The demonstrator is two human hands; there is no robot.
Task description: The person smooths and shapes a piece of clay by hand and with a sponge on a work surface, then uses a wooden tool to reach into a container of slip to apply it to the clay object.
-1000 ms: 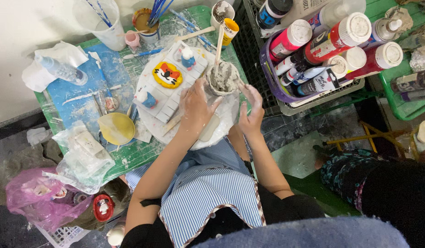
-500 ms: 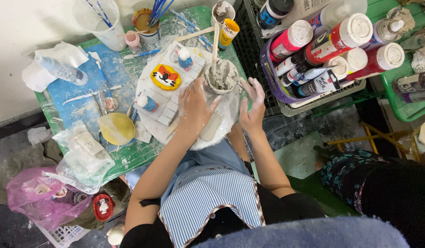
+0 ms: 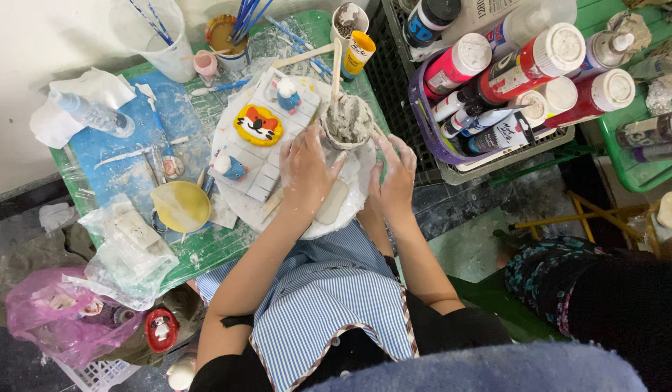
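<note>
Hands sit a touch nearer the grey clay cup [image 3: 347, 120] than a second ago (little else differs), so the shaping goes on. Left hand [image 3: 307, 170] lies spread, fingertips at its wall; right hand [image 3: 394, 181] rests open just beside. The cup stands upright on the round white board [image 3: 278, 210], mouth upward, wooden stick [image 3: 336, 69] inside pointing away across the worktop [image 3: 205, 250].

Premises: a craft or pottery-painting workshop, judged from a plastic-covered green table [image 3: 205, 250] bearing a round white work board [image 3: 241, 196]. Behind the board stand cups of paintbrushes [image 3: 238, 29]; to its right, a crate of paint bottles [image 3: 510, 80]. On the board sit a painted tiger figure [image 3: 258, 125] and a cup of grey clay [image 3: 347, 120].
</note>
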